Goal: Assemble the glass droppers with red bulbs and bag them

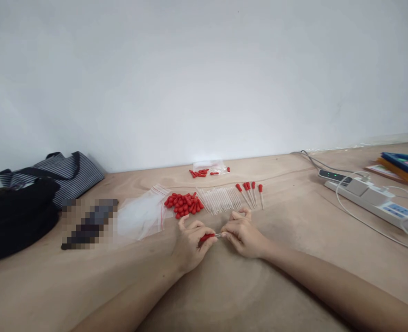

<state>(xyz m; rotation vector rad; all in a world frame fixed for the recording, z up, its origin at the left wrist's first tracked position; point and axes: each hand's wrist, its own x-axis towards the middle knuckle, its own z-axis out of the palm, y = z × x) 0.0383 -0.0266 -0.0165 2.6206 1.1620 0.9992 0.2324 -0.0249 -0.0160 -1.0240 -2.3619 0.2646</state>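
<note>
My left hand [193,242] pinches a red rubber bulb [207,238] between thumb and fingers. From the right, my right hand [241,234] grips a thin clear glass dropper tube [218,235], whose end meets the bulb's mouth; how far it sits inside is hidden by my fingers. Just beyond my left hand lies a heap of red bulbs [183,204]. A row of loose glass tubes [221,200] lies beyond both hands. To its right are several droppers [261,196] with red bulbs on their ends.
Clear zip bags [141,216] lie left of the bulbs. Another bag [209,166] with red bulbs before it is near the wall. A striped bag [82,177] and black cloth [17,221] stand left. A power strip [373,203] with cables and coloured folders [403,166] are right.
</note>
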